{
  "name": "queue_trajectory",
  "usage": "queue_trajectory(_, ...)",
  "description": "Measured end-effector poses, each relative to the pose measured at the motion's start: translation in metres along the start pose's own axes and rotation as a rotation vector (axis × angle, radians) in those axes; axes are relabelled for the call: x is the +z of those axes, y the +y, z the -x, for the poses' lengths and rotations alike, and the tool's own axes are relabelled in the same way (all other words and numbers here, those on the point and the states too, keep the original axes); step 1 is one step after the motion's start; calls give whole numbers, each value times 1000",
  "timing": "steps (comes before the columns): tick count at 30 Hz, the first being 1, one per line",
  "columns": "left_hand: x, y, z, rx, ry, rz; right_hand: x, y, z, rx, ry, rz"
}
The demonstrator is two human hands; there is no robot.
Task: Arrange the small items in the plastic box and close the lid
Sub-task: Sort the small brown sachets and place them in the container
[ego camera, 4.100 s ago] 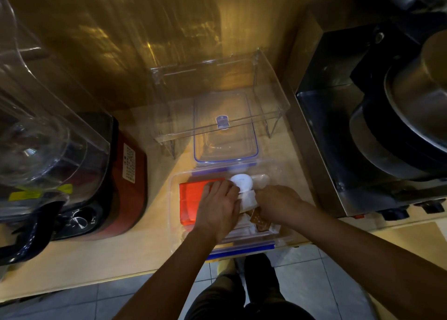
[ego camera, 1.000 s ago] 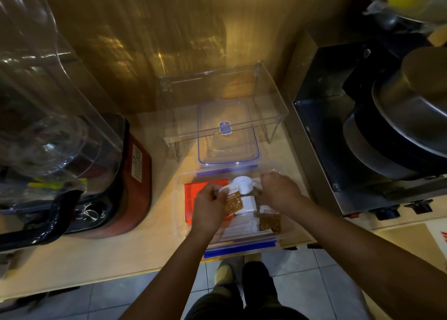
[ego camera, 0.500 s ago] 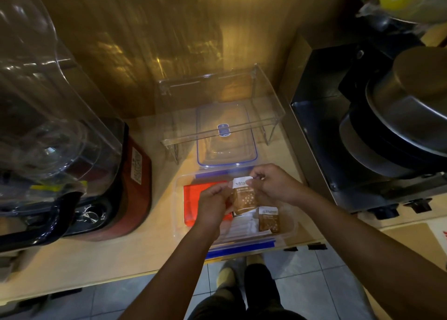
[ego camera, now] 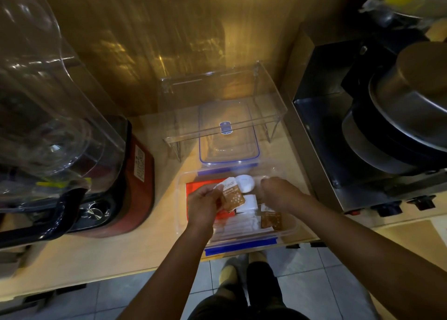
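Observation:
A clear plastic box [ego camera: 180, 193] with blue clips sits at the counter's front edge. Inside lie an orange packet [ego camera: 197, 186], a round white item [ego camera: 245, 183], white sachets [ego camera: 249, 202] and a brown sachet [ego camera: 271, 219]. My left hand [ego camera: 204, 204] holds another brown sachet [ego camera: 233, 196] just above the box's middle. My right hand [ego camera: 278, 192] hovers over the right side of the box with its fingers curled; whether it holds anything is hidden. The box's lid [ego camera: 228, 135], clear with a blue rim, lies behind the box under a clear stand.
A clear acrylic stand [ego camera: 271, 97] straddles the lid at the back. A red blender base [ego camera: 135, 181] with a big clear jug [ego camera: 48, 116] stands left. A steel appliance [ego camera: 362, 138] with a pot is right. The counter edge drops to floor tiles in front.
My right hand has let go of the brown sachet's top and moved right. The left hand keeps the sachet and has lowered it slightly toward the box.

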State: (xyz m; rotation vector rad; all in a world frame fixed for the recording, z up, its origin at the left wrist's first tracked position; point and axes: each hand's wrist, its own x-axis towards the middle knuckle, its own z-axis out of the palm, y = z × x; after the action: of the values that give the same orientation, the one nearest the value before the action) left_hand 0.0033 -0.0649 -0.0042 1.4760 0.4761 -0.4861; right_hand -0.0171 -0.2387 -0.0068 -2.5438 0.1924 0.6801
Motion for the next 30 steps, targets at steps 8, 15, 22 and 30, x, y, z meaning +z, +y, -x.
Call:
queue_trajectory(8, 1, -4, 3, 15, -41, -61, 36, -5, -8, 242, -62, 223)
queue_trajectory(15, -9, -6, 2, 8, -33, -54, 32, -3, -10, 198, -243, 360)
queue_trajectory(22, -11, -6, -6, 47, -58, -101, 5, -9, -5, 125, -131, 277)
queue_trajectory(30, 4, -1, -10, 39, -157, -151, -29, -20, 3, 75, -177, -464)
